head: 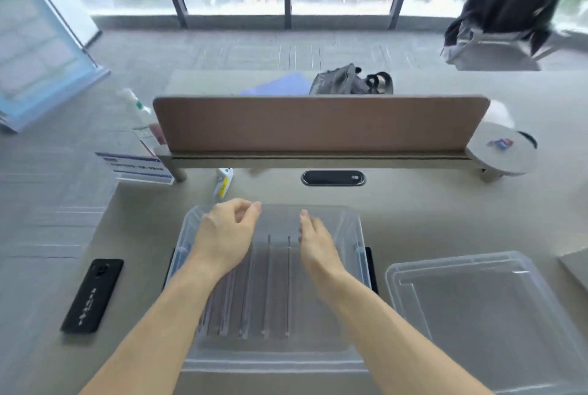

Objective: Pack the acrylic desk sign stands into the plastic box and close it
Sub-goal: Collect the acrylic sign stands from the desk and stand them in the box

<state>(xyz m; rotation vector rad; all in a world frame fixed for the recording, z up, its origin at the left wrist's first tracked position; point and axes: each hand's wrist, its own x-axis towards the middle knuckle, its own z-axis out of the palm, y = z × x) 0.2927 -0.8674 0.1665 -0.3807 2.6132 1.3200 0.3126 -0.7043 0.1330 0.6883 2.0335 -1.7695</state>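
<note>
While hovering over the box (350, 229), left hand (227, 232) curled, right hand (315, 243) loose

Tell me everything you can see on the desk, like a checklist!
Surface: grey desk, brown divider at the back.
Job's things: clear plastic box open, acrylic stands standing inside; lid lies beside it; one sign stand outside the box.
Clutter: black phone, bottle, small white item.
Hands: left hand and right hand above the box, both empty.
Cables: nothing seen; cable port shut.
Surroundings: windows, bag, chair.
</note>
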